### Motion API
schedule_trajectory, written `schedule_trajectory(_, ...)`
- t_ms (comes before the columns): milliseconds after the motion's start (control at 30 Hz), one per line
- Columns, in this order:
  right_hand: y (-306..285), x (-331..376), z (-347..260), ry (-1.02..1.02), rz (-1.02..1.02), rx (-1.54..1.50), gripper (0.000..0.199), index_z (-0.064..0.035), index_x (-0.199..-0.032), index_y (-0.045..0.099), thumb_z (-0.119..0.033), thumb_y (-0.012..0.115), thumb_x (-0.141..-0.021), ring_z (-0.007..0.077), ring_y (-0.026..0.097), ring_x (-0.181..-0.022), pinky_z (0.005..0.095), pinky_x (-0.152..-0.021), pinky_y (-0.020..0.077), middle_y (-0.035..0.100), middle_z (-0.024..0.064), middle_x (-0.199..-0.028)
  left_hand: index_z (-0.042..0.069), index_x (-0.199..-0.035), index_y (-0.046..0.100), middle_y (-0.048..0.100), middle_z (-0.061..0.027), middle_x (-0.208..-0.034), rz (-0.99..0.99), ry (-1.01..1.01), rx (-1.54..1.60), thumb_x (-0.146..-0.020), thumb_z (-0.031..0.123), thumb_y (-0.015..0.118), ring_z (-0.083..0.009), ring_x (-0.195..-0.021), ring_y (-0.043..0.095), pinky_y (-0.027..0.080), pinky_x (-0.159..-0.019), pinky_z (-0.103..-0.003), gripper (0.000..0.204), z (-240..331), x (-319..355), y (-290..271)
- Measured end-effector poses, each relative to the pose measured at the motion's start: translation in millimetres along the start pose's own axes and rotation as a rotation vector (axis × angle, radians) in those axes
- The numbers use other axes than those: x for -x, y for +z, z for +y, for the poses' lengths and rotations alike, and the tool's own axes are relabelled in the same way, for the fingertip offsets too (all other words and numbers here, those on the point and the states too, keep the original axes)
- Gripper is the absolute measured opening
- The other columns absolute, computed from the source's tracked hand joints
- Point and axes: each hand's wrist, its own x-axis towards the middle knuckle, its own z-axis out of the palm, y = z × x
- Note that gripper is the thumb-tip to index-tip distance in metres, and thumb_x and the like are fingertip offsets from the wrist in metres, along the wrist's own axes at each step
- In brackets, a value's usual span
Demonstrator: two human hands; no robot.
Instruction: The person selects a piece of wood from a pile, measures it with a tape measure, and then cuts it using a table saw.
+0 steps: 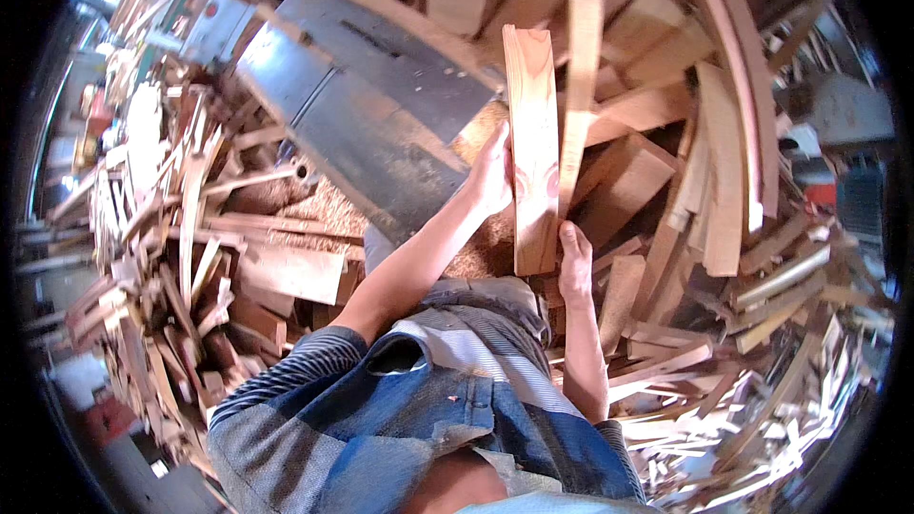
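A pale wooden board [535, 152] with a knot stands out in front of me, its long side running away from my body. My left hand [491, 171] grips its left edge, fingers partly hidden behind the wood. At the near right edge, my right hand [576, 265] is closed on the board with the thumb up; its other fingers are mostly hidden. Just right of the board is a narrower wood strip [583, 67]. Its lower end meets my right thumb, and I cannot tell whether it touches the hand.
A dark metal machine table [381, 105] dusted with sawdust lies to the left of the board. Thick planks [647, 105] are heaped at the far right. Scrap wood [190, 257] piles up on the left, with more offcuts [743, 419] at the near right. Wood shavings [328, 214] lie beside the machine.
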Motion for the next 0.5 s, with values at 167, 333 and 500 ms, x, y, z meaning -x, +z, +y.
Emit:
schedule_trajectory(167,-21.1,18.8,-11.9,-0.082,0.164,-0.125,0.034,0.0044,-0.121,0.067,-0.026,0.06,-0.106,0.0125,0.057,-0.099,0.0269,-0.088,0.0464,0.066,0.0025,-0.106,0.007,-0.139,0.056,0.068,-0.0077,-0.125,-0.097,-0.221,0.017,-0.105,0.049,0.053,-0.0187,-0.106,0.067,0.054,-0.095,-0.038,0.053,-63.7,-15.9,10.6)
schedule_trajectory(333,-44.6,34.9,10.1,-0.149,0.398,0.048,0.029,0.0049,-0.118,0.068,-0.02,0.064,-0.103,0.0149,0.061,-0.098,0.0295,-0.089,0.0507,0.071,0.0077,-0.103,0.005,-0.127,0.062,0.071,-0.0051,-0.113,-0.228,-0.259,-0.256,-0.1,0.025,0.069,-0.013,-0.093,0.07,0.057,-0.085,-0.029,0.034,-106.3,-5.9,37.5)
schedule_trajectory(500,-62.0,69.8,14.0,-0.061,0.445,-0.007,0.04,0.003,-0.117,0.067,-0.034,0.058,-0.107,0.0144,0.062,-0.098,0.0313,-0.089,0.0497,0.071,0.0064,-0.101,0.005,-0.113,0.068,0.072,-0.0035,-0.106,-0.221,-0.28,-0.422,-0.099,0.011,0.07,-0.0134,-0.096,0.069,0.056,-0.089,-0.03,0.016,-127.0,9.8,75.2)
